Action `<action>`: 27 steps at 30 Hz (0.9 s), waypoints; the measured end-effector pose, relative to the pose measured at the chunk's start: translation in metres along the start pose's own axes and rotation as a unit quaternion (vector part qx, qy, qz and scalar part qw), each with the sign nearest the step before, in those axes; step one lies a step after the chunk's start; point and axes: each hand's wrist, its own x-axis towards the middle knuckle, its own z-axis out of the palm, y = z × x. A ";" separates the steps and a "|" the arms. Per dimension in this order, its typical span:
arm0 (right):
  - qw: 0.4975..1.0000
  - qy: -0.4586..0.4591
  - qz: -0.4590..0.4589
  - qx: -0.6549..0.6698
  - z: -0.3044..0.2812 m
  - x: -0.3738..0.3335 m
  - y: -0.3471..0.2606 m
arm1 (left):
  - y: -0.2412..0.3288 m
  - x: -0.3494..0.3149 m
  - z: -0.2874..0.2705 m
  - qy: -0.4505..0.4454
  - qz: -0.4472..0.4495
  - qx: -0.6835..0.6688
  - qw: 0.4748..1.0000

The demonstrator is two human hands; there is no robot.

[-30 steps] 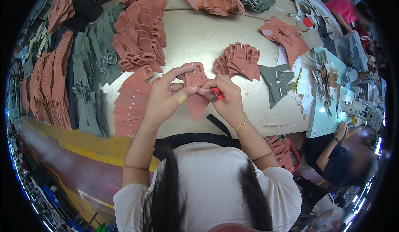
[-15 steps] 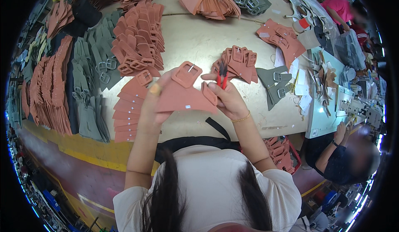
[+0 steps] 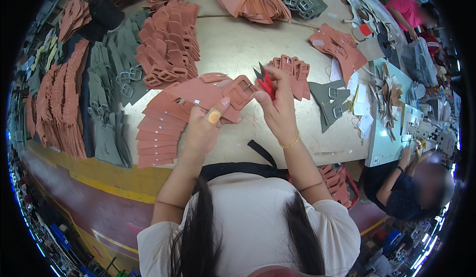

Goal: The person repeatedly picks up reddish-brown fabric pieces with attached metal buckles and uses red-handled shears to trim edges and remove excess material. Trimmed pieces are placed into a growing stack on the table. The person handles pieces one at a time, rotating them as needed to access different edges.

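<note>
A coral-coloured leather-like piece point(image 3: 206, 94) with a covered square buckle point(image 3: 235, 96) is in my left hand point(image 3: 204, 132), thumb on its face by the buckle. A small pale mark shows on the piece. My right hand point(image 3: 281, 109) is closed around red-handled thread snips point(image 3: 267, 84), their dark blades pointing up and away. Its fingertips are close to the buckle's right edge; whether they touch it I cannot tell. Just left of my left hand, similar coral pieces lie in a fanned stack point(image 3: 159, 130), partly covered by the held piece.
Coral buckled pieces point(image 3: 293, 73) and grey-green ones point(image 3: 327, 101) lie beyond and right of my right hand. Bundles of coral straps point(image 3: 168, 44) and grey-green straps point(image 3: 105, 138) fill the table's left. At right, a person works at a sewing machine point(image 3: 429, 134).
The held piece has turned and shifted left over the fanned stack, its buckle now to the right. My left hand moved right and lower on it; the snips tilted left.
</note>
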 end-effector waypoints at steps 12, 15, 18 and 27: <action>0.970 -0.019 -0.162 -0.178 -0.007 -0.020 0.006 | 0.000 -0.002 0.016 0.047 0.110 0.042 0.992; 0.973 -0.020 -0.157 -0.171 -0.005 -0.019 0.007 | -0.001 -0.003 0.015 0.046 0.106 0.045 0.992; 0.970 -0.019 -0.167 -0.173 -0.005 -0.019 0.007 | -0.002 -0.004 0.014 0.042 0.111 0.052 0.992; 0.957 0.001 -0.204 -0.207 -0.005 -0.018 0.008 | -0.005 -0.004 0.017 0.054 0.128 0.073 0.988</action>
